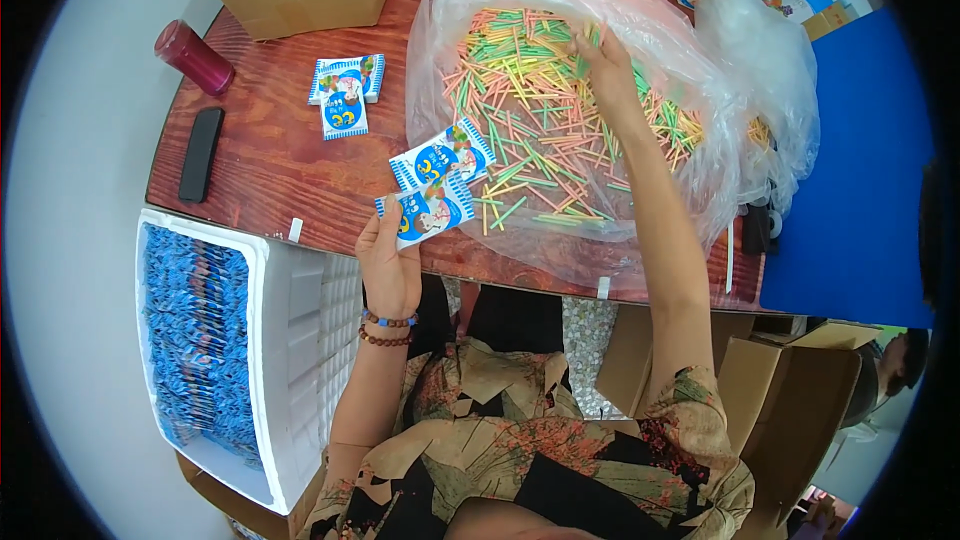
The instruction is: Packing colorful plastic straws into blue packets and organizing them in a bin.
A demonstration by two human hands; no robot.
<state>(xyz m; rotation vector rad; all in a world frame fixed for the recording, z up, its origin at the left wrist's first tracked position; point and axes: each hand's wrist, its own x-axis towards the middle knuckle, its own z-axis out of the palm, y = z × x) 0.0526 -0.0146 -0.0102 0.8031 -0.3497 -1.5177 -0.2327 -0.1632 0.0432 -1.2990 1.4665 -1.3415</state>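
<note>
patterned shirt (470, 455) nearest; left hand (388, 268) pinches blue-white packet (434, 215), long axis rising rightward; right hand (612, 80) among sticks (520, 52), grip unclear.

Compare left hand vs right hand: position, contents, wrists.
- Position: the left hand is near the table's front edge; the right hand reaches farther, into the open plastic bag.
- Contents: left grips a blue-and-white packet; right is at the coloured sticks, grip unclear.
- Wrists: left wears bead bracelets; right shows none.
Shared: both ungloved.
</note>
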